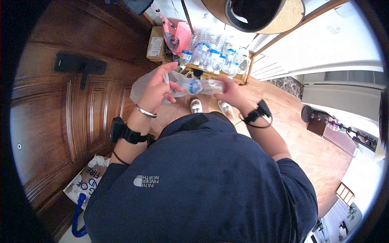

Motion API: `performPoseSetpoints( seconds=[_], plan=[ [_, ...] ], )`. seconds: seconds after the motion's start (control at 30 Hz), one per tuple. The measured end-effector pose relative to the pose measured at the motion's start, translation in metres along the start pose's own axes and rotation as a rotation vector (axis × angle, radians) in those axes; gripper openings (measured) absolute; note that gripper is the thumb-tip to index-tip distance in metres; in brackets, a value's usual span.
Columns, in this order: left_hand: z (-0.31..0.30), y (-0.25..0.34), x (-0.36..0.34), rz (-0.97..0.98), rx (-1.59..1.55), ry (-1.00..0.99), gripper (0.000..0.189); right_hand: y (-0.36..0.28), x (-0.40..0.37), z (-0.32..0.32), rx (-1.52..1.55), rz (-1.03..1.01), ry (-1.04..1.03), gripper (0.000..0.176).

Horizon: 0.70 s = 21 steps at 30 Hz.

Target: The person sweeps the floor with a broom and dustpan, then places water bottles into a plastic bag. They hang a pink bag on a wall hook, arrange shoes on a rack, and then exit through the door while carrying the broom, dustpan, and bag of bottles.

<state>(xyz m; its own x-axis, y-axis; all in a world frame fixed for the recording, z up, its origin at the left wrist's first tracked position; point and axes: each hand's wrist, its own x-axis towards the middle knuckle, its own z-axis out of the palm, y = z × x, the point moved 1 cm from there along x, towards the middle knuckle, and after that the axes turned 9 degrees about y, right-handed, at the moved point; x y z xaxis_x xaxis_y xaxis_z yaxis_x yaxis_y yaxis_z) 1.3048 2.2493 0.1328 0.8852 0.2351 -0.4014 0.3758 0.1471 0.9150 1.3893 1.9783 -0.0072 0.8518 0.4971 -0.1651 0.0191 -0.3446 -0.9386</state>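
Observation:
A clear plastic bottle (pixel 201 86) with a blue label lies sideways in front of my chest, held between both hands. My left hand (pixel 156 90) grips the bottle's left end together with a thin translucent plastic bag (pixel 139 86) that hangs around it. My right hand (pixel 230 91) holds the bottle's right end. Both wrists carry black strapped devices, and a metal bangle sits on the left one. My navy shirt (pixel 202 182) fills the lower part of the view.
A low wooden shelf (pixel 227 77) ahead holds several clear water bottles (pixel 210 56), a cardboard box (pixel 155 46) and a pink bag (pixel 178 36). A dark wooden door (pixel 60 109) stands at left, with a printed bag (pixel 85 182) at its foot. Wooden floor (pixel 316 154) extends right.

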Motion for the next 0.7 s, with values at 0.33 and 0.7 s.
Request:
performPoseSetpoints(
  seconds=[0.33, 0.7],
  plan=[
    [-0.015, 0.007, -0.012, 0.044, -0.056, 0.016, 0.081, 0.026, 0.075, 0.070, -0.076, 0.282, 0.644, 0.054],
    [-0.014, 0.007, -0.024, -0.004, -0.110, 0.058, 0.083, 0.060, 0.150, 0.084, -0.316, 0.527, 0.775, 0.084]
  ],
)
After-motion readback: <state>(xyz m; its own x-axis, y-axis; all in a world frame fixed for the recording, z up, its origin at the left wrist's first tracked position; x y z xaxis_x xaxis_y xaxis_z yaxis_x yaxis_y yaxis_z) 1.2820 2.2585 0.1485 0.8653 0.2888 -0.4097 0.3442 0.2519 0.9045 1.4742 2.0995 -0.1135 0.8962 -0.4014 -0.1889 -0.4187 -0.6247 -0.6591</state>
